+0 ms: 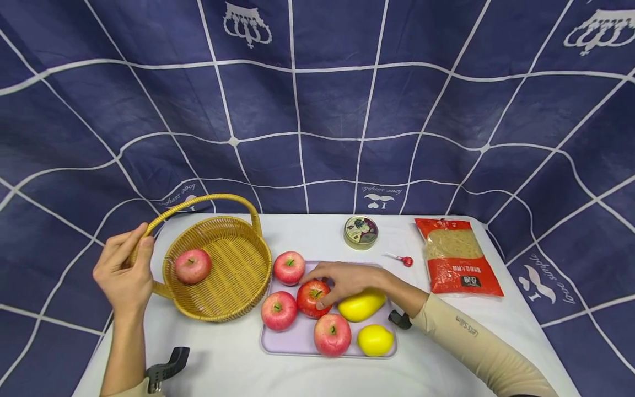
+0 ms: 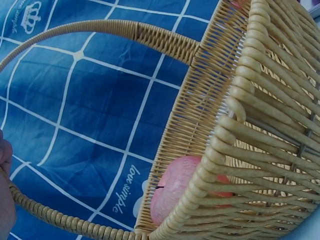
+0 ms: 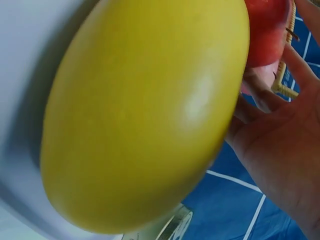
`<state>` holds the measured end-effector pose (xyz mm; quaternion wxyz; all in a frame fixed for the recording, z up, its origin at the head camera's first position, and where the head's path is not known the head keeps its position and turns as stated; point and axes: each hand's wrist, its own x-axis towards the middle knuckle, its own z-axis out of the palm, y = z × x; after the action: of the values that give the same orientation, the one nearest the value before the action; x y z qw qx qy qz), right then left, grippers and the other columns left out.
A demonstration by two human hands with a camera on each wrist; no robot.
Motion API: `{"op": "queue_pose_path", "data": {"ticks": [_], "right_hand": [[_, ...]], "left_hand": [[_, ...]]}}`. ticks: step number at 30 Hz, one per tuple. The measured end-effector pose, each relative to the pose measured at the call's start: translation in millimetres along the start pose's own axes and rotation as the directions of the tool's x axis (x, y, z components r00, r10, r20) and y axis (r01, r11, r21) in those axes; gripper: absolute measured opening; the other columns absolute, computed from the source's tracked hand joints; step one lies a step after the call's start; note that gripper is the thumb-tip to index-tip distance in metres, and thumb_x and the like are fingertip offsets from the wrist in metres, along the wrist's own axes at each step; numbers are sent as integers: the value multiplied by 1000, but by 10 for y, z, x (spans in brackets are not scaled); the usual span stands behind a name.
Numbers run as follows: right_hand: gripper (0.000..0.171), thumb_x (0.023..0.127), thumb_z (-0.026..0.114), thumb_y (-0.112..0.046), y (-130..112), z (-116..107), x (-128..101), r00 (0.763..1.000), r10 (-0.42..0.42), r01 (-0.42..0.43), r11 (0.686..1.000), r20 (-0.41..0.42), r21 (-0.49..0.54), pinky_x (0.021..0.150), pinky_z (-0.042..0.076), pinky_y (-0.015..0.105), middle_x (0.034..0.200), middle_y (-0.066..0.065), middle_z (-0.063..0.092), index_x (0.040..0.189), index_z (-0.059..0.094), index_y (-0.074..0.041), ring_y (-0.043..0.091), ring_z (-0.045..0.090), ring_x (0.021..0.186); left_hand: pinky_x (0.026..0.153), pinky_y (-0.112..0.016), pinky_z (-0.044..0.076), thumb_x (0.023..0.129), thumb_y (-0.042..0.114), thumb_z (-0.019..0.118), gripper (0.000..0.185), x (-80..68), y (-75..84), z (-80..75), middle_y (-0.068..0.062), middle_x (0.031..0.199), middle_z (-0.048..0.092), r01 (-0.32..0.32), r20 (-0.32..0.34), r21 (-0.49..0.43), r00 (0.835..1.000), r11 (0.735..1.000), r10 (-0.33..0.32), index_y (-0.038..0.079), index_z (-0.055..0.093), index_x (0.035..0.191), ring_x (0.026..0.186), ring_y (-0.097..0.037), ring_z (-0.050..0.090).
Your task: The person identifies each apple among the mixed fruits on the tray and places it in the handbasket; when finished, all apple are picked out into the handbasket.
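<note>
My left hand (image 1: 126,270) grips the arched handle (image 1: 218,197) of a round yellow wicker basket (image 1: 225,317) at its left side. One pink-red apple (image 1: 193,266) lies inside the basket, against the left wall. Over a lilac tray (image 1: 288,347), my right hand (image 1: 347,281) holds a darker red apple (image 1: 310,298), thumb on its near side and fingers at its far side. Its underside is hidden. Around it are three pinkish apples, one at the back (image 1: 289,268), one at left (image 1: 279,311), one in front (image 1: 332,334). A yellow mango (image 3: 145,120) lies under the right wrist.
A lemon (image 1: 375,340) sits at the tray's near right corner. Behind the tray stand a round tin (image 1: 360,232) and a small red-handled tool (image 1: 407,261). A red food packet (image 1: 461,256) lies at right. A blue checked curtain (image 1: 327,105) encloses the white table.
</note>
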<state>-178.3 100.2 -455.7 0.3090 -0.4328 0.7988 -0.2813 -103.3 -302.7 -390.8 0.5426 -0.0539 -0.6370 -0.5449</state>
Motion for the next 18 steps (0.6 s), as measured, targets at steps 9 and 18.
{"op": "queue_pose_path", "data": {"ticks": [9, 18], "right_hand": [[66, 84, 80, -40, 7, 70, 4, 1000, -1, 1, 999, -6, -33, 100, 47, 31, 125, -12, 56, 145, 55, -33, 5, 52, 111], [70, 82, 80, -44, 13, 86, 21, 1000, 0, 0, 999, -4, -47, 98, 46, 27, 123, -13, 56, 146, 54, -32, 4, 52, 110]], "left_hand": [[69, -12, 44, 81, -7, 78, 20, -21, 2, 1, -11, 93, 73, 1, 1, 1, 1000, 1000, -1, -11, 75, 100, 85, -9, 63], [68, -12, 43, 81, -10, 76, 20, -9, 10, 3, -10, 93, 73, 2, 1, 3, 1000, 1000, -2, -12, 74, 100, 84, -8, 62]]}}
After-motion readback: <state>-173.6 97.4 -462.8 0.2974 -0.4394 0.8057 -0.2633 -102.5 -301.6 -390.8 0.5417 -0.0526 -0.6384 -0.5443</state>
